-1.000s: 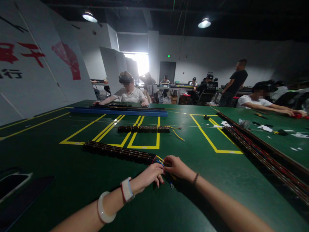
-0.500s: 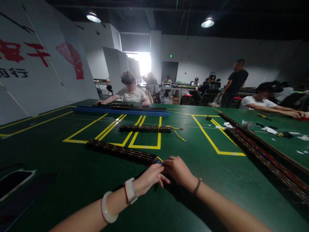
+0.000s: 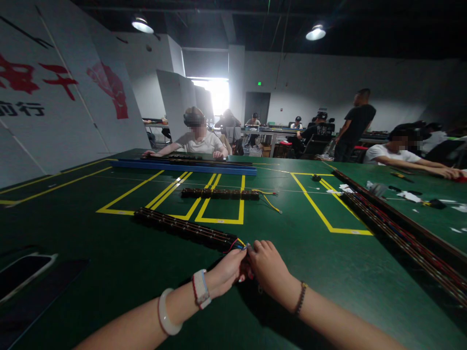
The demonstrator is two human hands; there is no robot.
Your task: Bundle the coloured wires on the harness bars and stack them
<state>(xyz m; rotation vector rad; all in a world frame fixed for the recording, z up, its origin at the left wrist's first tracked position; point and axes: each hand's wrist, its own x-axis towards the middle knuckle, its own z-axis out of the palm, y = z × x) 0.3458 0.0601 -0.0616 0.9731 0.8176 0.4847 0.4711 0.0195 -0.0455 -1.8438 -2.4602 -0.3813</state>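
Near dark strip (image 3: 184, 227) lies on the green desk (image 3: 127, 272), slanting from the yellow tape lines (image 3: 219, 222) down toward the person; its right end is just beside the hands. Yellow, blue and reddish wires (image 3: 240, 242) come out of that end. Left hand (image 3: 228, 270): closed, thumb and fingers pinching the wires. Right hand (image 3: 270, 267): fingers curled in, tips pinched on the wire ends, touching the left hand; exact finger overlap hidden. Ring terminal (image 3: 260, 289) faint in the shadow below the hands.

Second dark strip (image 3: 221, 194) farther back, across the tape, yellow leads (image 3: 270, 200) off its right end. Beyond it, blue tray (image 3: 182, 167), with a seated co-worker (image 3: 199, 142) in a white top behind, hands at the tray. Right side: long dark strips (image 3: 404, 243) with red and blue wiring, white scraps (image 3: 410, 196) beside them. Far left: pale-rimmed dark object (image 3: 27, 272), flat on the desk.
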